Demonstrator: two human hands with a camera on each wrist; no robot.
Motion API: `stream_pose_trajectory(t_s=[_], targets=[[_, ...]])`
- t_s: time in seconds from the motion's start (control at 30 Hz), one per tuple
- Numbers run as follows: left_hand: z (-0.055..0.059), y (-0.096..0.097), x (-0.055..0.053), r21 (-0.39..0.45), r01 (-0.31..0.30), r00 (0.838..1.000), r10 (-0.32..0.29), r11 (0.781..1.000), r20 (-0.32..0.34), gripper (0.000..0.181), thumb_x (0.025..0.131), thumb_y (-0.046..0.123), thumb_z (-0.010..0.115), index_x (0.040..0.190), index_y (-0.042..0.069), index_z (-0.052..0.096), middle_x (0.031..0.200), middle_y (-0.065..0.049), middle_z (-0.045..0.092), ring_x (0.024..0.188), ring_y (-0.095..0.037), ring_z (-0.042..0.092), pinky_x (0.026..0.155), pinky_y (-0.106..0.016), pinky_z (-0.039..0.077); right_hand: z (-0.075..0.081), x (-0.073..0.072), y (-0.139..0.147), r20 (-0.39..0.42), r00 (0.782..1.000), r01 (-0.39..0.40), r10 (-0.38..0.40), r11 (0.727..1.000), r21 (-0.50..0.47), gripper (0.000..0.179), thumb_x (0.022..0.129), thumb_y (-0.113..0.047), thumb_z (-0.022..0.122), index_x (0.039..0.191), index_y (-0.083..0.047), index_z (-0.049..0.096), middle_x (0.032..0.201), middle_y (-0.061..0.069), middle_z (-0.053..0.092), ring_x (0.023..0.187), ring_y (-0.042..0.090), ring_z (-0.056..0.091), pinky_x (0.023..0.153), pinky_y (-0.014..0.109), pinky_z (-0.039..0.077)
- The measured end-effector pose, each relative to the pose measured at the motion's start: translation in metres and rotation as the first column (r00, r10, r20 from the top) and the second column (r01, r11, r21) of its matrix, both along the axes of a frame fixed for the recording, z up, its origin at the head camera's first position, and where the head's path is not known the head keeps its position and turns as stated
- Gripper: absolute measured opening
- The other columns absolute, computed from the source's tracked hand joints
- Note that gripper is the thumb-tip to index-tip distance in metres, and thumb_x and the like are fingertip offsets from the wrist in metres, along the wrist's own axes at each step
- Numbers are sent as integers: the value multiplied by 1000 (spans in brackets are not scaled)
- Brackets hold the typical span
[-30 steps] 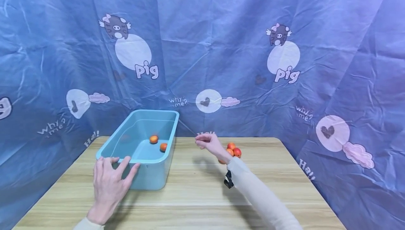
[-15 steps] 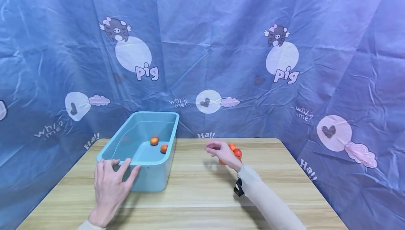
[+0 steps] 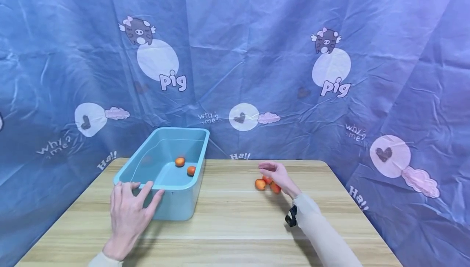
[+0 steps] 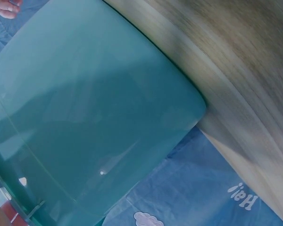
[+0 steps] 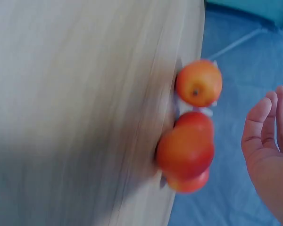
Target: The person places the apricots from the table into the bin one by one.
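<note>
My left hand holds the near rim of a light blue plastic bin, fingers over the edge and thumb against the outside. Two small orange-red, apple-like fruits lie inside the bin, one fruit near its middle and another fruit by the right wall. In the head view, my right hand hovers over a cluster of similar fruits and partly hides them. The right wrist view shows several fruits close together, beside the loosely bent fingers. Nothing is between those fingers.
The bin stands on the left half of a wooden table, its far end near the back edge. A blue patterned cloth hangs behind the table and along both sides. A black wrist strap is on the right sleeve.
My right hand has moved rightward, from between the bin and the cluster to over the fruits. The left hand has stayed at the bin's rim, and both fruits inside lie as before.
</note>
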State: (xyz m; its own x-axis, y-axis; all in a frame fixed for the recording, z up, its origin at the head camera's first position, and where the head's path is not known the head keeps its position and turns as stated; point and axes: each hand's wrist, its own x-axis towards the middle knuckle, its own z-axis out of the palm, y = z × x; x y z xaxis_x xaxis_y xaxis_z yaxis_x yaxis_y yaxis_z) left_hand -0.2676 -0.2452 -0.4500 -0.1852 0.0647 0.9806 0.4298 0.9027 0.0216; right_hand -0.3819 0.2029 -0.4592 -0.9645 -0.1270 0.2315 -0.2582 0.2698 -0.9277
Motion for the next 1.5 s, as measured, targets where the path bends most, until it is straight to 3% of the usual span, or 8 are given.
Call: stream_pose_trajectory(t_s=[0.13,0.27,0.53,0.77,0.83,1.07,1.3,1.5], targets=[[1,1,0,-4,0,1000,0,1000,8,54,91,59,55,97,7,70,89,-27,55,80,-47,45,79,-58,35,-4,0,16,-12,1000,18,-18,1000,17,35,91,-5,65,125,6,60,119,20,67,103,17,66,87,20,51],[1,1,0,-5,-2,1000,2,1000,11,55,91,59,55,98,7,70,89,-27,55,81,-47,45,79,-58,35,-10,1,28,2,1000,4,-4,998,69,36,91,-4,65,124,9,58,120,26,65,108,31,65,82,18,51],[1,1,0,-8,-9,1000,9,1000,23,55,91,59,54,98,7,70,90,-27,55,80,-46,44,82,-59,35,-17,7,48,50,999,-28,22,991,130,36,89,-4,66,123,6,62,129,23,62,113,26,62,84,19,50],[2,0,1,-8,-6,1000,6,1000,29,55,91,59,54,98,7,70,90,-27,55,80,-47,44,83,-59,35,-13,18,60,136,985,-128,105,977,168,45,84,-2,69,128,4,59,132,26,58,96,21,61,71,29,53],[3,0,1,-11,-4,1000,4,1000,29,55,91,59,54,98,7,70,89,-27,55,80,-46,44,84,-60,35,-14,20,62,142,981,-157,131,969,191,48,84,-4,72,130,4,59,130,27,58,98,22,60,74,29,52],[3,-1,1,-14,-4,1000,4,1000,31,55,91,59,54,97,8,70,88,-27,55,79,-46,44,84,-60,36,-19,17,70,133,982,-167,133,940,297,49,79,-5,77,125,0,63,119,20,64,71,14,51,55,21,41],[4,-1,1,-20,-8,1000,8,1000,18,54,91,59,54,97,8,70,88,-27,55,79,-46,45,84,-60,36,-23,19,71,229,960,-216,162,947,238,53,78,-3,78,127,-2,62,101,13,67,59,12,46,50,20,39],[5,0,1,-26,-4,1000,4,1000,13,53,91,59,55,96,8,70,88,-26,55,79,-45,45,83,-59,36,-21,20,73,215,951,-271,223,935,230,54,79,-1,77,129,5,57,103,15,63,59,11,46,51,20,39]])
